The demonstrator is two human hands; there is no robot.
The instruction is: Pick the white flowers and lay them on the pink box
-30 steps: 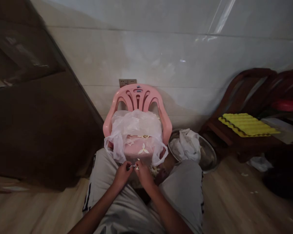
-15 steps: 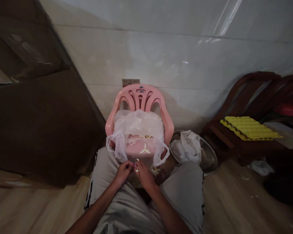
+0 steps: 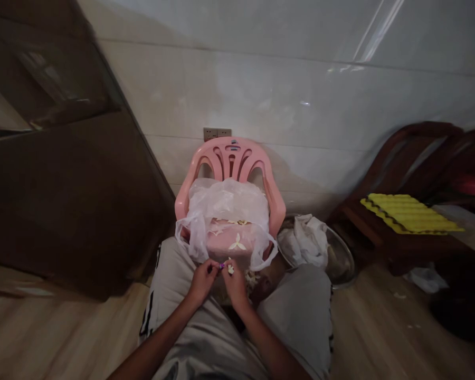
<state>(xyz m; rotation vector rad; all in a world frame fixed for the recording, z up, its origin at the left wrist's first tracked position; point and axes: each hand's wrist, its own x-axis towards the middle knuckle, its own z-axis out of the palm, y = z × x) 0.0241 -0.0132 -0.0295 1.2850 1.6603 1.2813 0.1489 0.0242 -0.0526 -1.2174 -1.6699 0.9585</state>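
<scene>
Between my knees, my left hand (image 3: 206, 275) and my right hand (image 3: 233, 278) meet fingertip to fingertip around a small purple item (image 3: 222, 266). Both hands are closed in a pinch on it. A pale cream petal-like piece (image 3: 230, 269) shows at my right fingers. Just beyond them stands a pink plastic chair (image 3: 277, 206) with a translucent plastic bag (image 3: 229, 198) spread over its seat. A three-pointed cream shape (image 3: 237, 243) lies on the seat. Below the chair's front, several cream pieces (image 3: 252, 277) are partly hidden by my right hand.
Right of the chair, a metal basin (image 3: 342, 258) holds a white bag (image 3: 311, 240). A yellow ridged tray (image 3: 411, 214) rests on a dark wooden chair (image 3: 370, 227). Dark brown panels (image 3: 63, 206) stand at the left, and a tiled wall (image 3: 301, 105) is behind.
The purple item shows more clearly between my fingertips, and my hands have shifted slightly. The whole view has moved a little, with the chair now slightly further right.
</scene>
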